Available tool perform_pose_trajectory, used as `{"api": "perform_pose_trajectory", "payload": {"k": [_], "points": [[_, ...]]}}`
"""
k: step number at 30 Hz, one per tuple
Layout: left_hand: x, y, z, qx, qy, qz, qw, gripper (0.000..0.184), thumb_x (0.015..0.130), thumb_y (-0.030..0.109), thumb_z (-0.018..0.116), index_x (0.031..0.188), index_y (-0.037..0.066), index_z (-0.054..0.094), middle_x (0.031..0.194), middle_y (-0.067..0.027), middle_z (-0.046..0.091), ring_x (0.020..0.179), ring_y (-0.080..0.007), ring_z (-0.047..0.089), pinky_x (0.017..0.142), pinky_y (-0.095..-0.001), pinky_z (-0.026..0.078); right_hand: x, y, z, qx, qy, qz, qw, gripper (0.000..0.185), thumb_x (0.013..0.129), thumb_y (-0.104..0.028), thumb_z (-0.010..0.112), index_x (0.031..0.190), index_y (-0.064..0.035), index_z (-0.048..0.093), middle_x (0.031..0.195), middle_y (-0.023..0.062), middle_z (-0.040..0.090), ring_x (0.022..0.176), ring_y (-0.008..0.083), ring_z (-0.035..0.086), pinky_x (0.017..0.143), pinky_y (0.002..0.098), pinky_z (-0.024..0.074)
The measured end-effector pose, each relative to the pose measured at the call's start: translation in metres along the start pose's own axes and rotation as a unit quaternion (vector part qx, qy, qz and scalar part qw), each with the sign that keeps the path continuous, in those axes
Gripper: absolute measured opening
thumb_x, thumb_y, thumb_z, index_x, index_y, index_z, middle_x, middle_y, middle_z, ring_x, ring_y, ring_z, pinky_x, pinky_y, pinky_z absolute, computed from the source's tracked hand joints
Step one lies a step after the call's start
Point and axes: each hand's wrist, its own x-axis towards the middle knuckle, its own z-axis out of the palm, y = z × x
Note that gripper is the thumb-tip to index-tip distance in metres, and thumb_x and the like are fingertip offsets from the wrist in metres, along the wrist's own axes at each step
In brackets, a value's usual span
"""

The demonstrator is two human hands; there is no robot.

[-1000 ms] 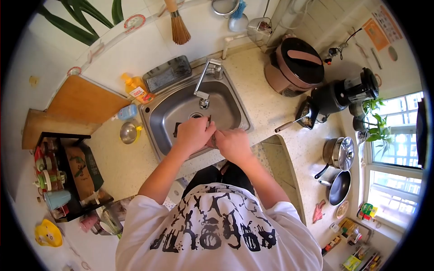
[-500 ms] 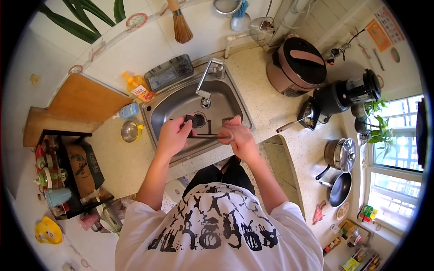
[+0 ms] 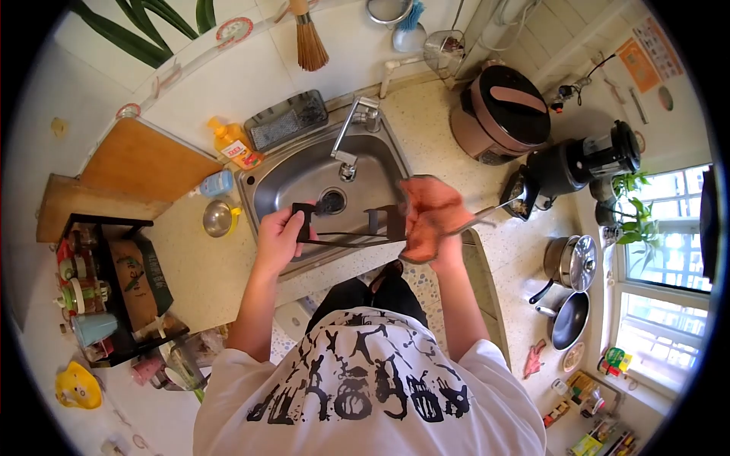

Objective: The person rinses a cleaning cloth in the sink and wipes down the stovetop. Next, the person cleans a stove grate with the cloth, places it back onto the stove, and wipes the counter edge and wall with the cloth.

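Note:
My left hand (image 3: 278, 239) is closed on one end of a black rack-like frame (image 3: 393, 223) with thin bars, held over the front of the sink (image 3: 268, 199). An orange-pink cloth (image 3: 432, 216) hangs spread out at the frame's other end. My right hand (image 3: 449, 252) is behind this cloth and grips it, its fingers mostly hidden. Whether that hand also holds the frame through the cloth, I cannot tell. Below and beyond the frame shows the sink drain (image 3: 331, 201), with something dark in it.
A faucet (image 3: 346, 161) reaches over the sink. An orange soap bottle (image 3: 234, 144), a wire-mesh tray (image 3: 287, 121) and a metal cup (image 3: 220, 218) stand around it. To the right are a rice cooker (image 3: 502, 114), a blender (image 3: 570, 158) and a frying pan (image 3: 572, 321).
The cloth, bunched in my right hand before, is now spread open. My right hand has moved right, and the black frame has turned to show its broad side.

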Motion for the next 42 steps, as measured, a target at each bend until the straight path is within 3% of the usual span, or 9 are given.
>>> {"api": "perform_pose_trajectory", "payload": {"k": [4, 6, 12, 19, 23, 27, 31, 39, 42], "points": [[-0.003, 0.004, 0.010, 0.019, -0.009, 0.015, 1.000, 0.032, 0.107, 0.012, 0.046, 0.128, -0.003, 0.065, 0.074, -0.0092, 0.069, 0.044, -0.0067, 0.043, 0.042, -0.0216, 0.035, -0.006, 0.027, 0.046, -0.040, 0.081, -0.119, 0.989, 0.050, 0.095, -0.003, 0.065, 0.141, 0.0046, 0.047, 0.112, 0.0133, 0.072, 0.090, 0.0191, 0.071, 0.084, 0.0323, 0.0569], [-0.004, 0.003, 0.013, 0.037, -0.010, 0.020, 0.999, 0.032, 0.107, 0.012, 0.047, 0.129, -0.002, 0.065, 0.074, -0.0085, 0.069, 0.045, -0.0063, 0.044, 0.043, -0.0214, 0.036, 0.002, 0.037, 0.036, -0.087, 0.117, -0.014, 0.989, 0.052, 0.092, 0.001, 0.068, 0.140, 0.0049, 0.049, 0.111, 0.0118, 0.072, 0.093, 0.0171, 0.070, 0.083, 0.0313, 0.0567], [-0.006, 0.005, 0.019, 0.080, -0.008, 0.048, 0.996, 0.031, 0.107, 0.013, 0.049, 0.130, -0.001, 0.065, 0.074, -0.0071, 0.070, 0.047, -0.0055, 0.045, 0.044, -0.0211, 0.037, 0.021, 0.035, 0.041, 0.006, 0.197, 0.081, 0.977, 0.021, 0.102, -0.015, 0.063, 0.106, 0.0052, 0.066, 0.090, 0.0093, 0.073, 0.083, 0.0122, 0.068, 0.070, 0.0263, 0.0527], [-0.002, -0.003, 0.015, -0.002, 0.034, 0.017, 0.999, 0.032, 0.107, 0.015, 0.048, 0.127, -0.002, 0.065, 0.072, -0.0083, 0.068, 0.046, -0.0064, 0.046, 0.041, -0.0224, 0.035, 0.022, 0.063, 0.017, 0.169, 0.316, -0.070, 0.931, 0.042, 0.110, -0.036, 0.045, 0.112, 0.0006, 0.065, 0.105, 0.0117, 0.072, 0.092, 0.0190, 0.069, 0.087, 0.0346, 0.0538], [0.003, -0.010, 0.009, -0.107, 0.095, -0.035, 0.989, 0.037, 0.107, 0.021, 0.045, 0.122, -0.004, 0.067, 0.071, -0.0108, 0.067, 0.044, -0.0102, 0.047, 0.038, -0.0235, 0.033, -0.001, 0.021, 0.001, 0.275, 0.260, -0.173, 0.910, 0.067, 0.104, -0.060, 0.042, 0.136, -0.0013, 0.054, 0.143, 0.0148, 0.055, 0.125, 0.0276, 0.058, 0.109, 0.0465, 0.0431], [0.006, -0.015, 0.007, -0.171, 0.080, -0.070, 0.979, 0.038, 0.106, 0.024, 0.045, 0.117, -0.004, 0.068, 0.070, -0.0112, 0.065, 0.043, -0.0125, 0.046, 0.050, -0.0282, 0.047, -0.020, 0.018, -0.015, 0.009, 0.145, -0.086, 0.986, 0.053, 0.102, -0.038, 0.049, 0.140, -0.0016, 0.055, 0.135, 0.0114, 0.061, 0.122, 0.0253, 0.058, 0.106, 0.0413, 0.0437], [0.009, -0.014, 0.014, -0.204, 0.074, -0.084, 0.973, 0.038, 0.104, 0.025, 0.046, 0.116, -0.004, 0.068, 0.069, -0.0104, 0.064, 0.041, -0.0126, 0.043, 0.063, -0.0331, 0.055, -0.008, 0.007, 0.005, -0.401, 0.132, -0.268, 0.866, 0.029, 0.093, -0.005, 0.064, 0.121, 0.0013, 0.068, 0.106, 0.0083, 0.071, 0.096, 0.0208, 0.067, 0.086, 0.0324, 0.0525], [0.012, -0.022, 0.016, -0.219, 0.079, -0.116, 0.965, 0.040, 0.101, 0.028, 0.047, 0.118, -0.001, 0.068, 0.070, -0.0073, 0.064, 0.041, -0.0126, 0.041, 0.064, -0.0318, 0.054, 0.005, 0.050, -0.023, 0.123, 0.174, -0.124, 0.969, 0.022, 0.104, -0.010, 0.058, 0.122, 0.0011, 0.065, 0.106, 0.0041, 0.072, 0.095, 0.0108, 0.063, 0.086, 0.0286, 0.0518], [0.011, -0.027, 0.013, -0.232, 0.066, -0.129, 0.962, 0.043, 0.099, 0.031, 0.046, 0.122, 0.002, 0.067, 0.072, -0.0034, 0.062, 0.040, -0.0107, 0.037, 0.069, -0.0314, 0.053, 0.000, 0.045, -0.021, -0.063, 0.191, -0.136, 0.970, 0.019, 0.104, -0.010, 0.059, 0.119, 0.0007, 0.065, 0.103, 0.0022, 0.071, 0.095, 0.0100, 0.063, 0.086, 0.0269, 0.0510]]}}
